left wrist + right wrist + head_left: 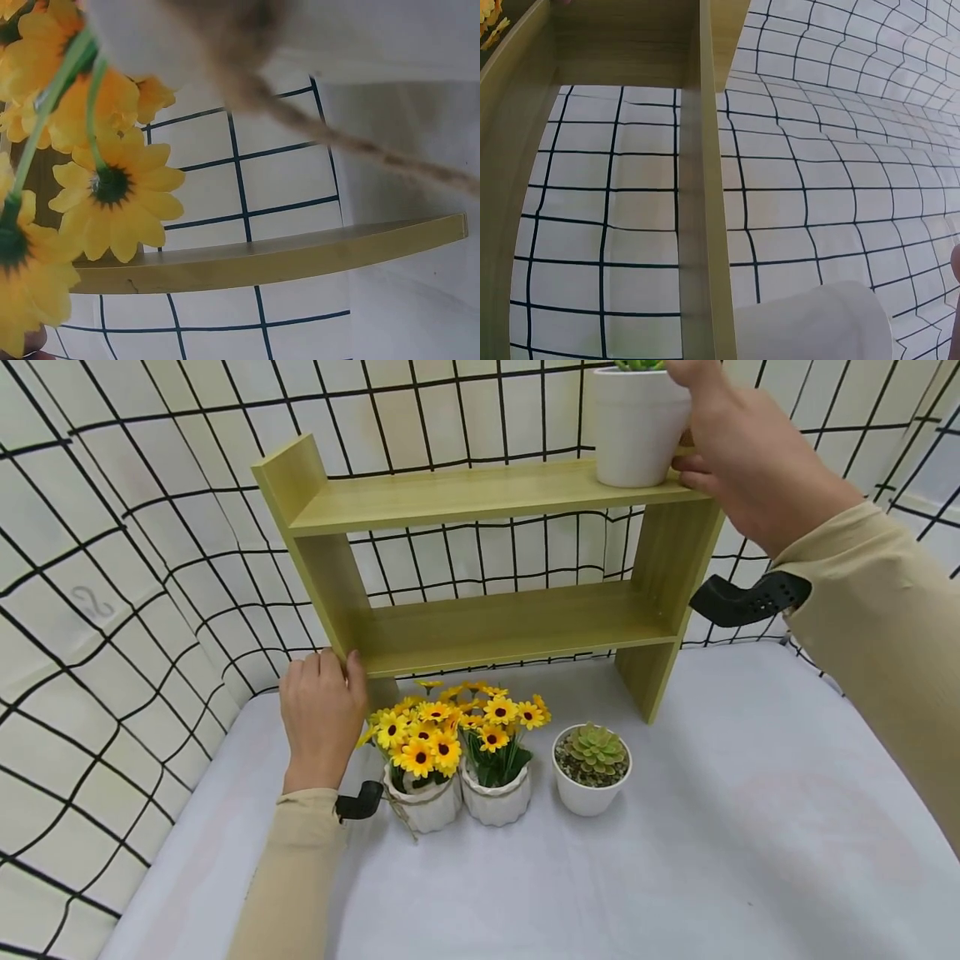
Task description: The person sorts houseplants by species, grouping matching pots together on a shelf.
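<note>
At the right end of the wooden shelf's upper board, my right hand [765, 460] holds a white potted plant [641, 431], thumb near its rim. The pot's base is at the board, and only a little green shows above it. Sideways in the right wrist view is the same white pot [817, 322]. My left hand [322, 718] grips the lower left side panel of the wooden shelf [495, 618], thumb at its front edge. Close to that hand stand two white pots of yellow flowers [420, 739] [498, 727]; blooms [112, 187] fill the left wrist view's left side.
A small white pot with a succulent [594, 750] stands on the white tabletop [600, 885], right of the flowers. Black wire grid [465, 427] runs behind the shelf and along both sides. A twine end [360, 146] crosses the left wrist view.
</note>
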### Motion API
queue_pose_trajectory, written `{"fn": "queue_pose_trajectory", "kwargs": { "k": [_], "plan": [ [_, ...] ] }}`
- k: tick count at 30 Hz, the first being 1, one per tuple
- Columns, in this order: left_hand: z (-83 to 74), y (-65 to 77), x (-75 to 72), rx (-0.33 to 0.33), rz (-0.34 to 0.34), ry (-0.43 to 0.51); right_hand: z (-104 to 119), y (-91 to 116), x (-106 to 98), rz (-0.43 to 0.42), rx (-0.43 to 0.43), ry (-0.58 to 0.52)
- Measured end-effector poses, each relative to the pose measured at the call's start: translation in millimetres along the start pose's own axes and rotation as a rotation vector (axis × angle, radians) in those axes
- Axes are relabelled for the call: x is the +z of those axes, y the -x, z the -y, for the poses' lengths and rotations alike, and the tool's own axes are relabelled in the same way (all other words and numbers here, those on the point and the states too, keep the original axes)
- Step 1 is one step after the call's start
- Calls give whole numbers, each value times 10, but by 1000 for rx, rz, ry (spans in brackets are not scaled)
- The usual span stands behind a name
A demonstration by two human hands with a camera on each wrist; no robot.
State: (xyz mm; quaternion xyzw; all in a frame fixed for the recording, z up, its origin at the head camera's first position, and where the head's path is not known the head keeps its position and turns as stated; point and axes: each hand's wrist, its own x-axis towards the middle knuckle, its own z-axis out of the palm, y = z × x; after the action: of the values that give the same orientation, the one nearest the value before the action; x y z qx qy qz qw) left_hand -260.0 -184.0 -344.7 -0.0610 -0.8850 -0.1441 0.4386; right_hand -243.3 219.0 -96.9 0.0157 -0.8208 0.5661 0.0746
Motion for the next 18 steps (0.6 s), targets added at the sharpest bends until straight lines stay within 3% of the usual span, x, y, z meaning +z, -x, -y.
{"fn": "queue_pose_trajectory", "kwargs": {
  "k": [11,18],
  "plan": [
    [34,5,2,6,-14,4,-143,285,-48,8,-51,-3],
    [84,18,-28,-2,-26,3,-304,421,29,1,-89,-125]
  ]
}}
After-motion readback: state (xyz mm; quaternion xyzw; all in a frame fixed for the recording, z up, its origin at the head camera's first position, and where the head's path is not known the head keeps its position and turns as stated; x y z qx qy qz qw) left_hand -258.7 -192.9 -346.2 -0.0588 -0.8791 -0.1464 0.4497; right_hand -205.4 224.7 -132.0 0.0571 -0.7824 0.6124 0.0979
